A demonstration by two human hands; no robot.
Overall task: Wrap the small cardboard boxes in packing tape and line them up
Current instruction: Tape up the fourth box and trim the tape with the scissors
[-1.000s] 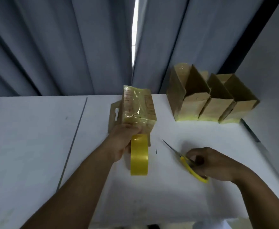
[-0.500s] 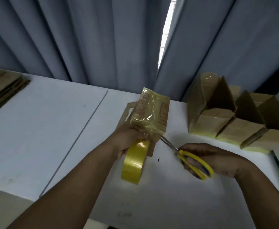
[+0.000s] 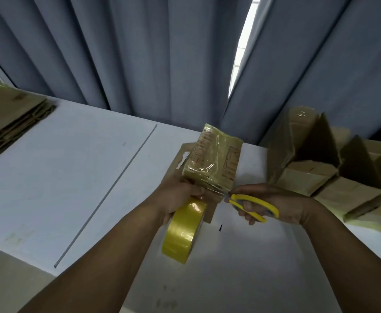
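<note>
Left hand (image 3: 180,197) curls round the yellow roll of packing tape (image 3: 182,231) beneath the small tape-wrapped cardboard box (image 3: 214,161) at mid-table. Right hand (image 3: 280,204) grips yellow-handled scissors (image 3: 252,205), blades at the strand. A skewed snip could nick fingers, or slack tape might fold onto itself.

Likely packing room, taped boxes (image 3: 307,177), white table (image 3: 72,177)

The left hand (image 3: 180,195) and the right hand (image 3: 282,204) are both bare. Back from each grip, wrist and forearm show bare skin all the way to the lower edge of view, the left forearm (image 3: 108,256) looming broader, the right forearm (image 3: 347,249) slimmer
</note>
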